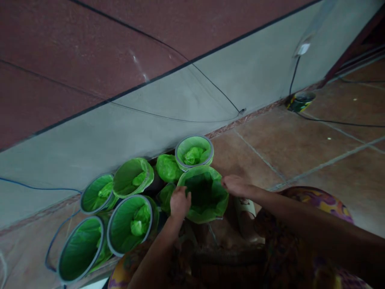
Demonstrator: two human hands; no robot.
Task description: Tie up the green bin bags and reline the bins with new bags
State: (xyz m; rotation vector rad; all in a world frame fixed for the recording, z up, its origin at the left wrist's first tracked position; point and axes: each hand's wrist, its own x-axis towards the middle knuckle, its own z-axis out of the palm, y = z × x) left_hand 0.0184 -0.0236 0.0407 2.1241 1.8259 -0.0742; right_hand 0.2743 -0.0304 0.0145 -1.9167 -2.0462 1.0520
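Right in front of me stands a bin lined with a thin green plastic bag [221,206], its mouth spread wide and folded over the rim. My left hand [179,202] is closed on the bag's edge at the left side of the rim, the thumb toward the inside. Across the opening, my right hand [236,186] pinches the bag's edge at the right side. The inside of this bin is dark. Just behind it is another lined bin [180,161] with a grey ring round its rim and a bunched green bag [194,155] inside.
Several more lined bins, such as the front-left bin [102,237], stand to the left by the wall [150,132]. A bunched green bag [169,167] lies between bins. A blue cable [49,249] runs on the floor. A tin can [300,102] stands at the far right.
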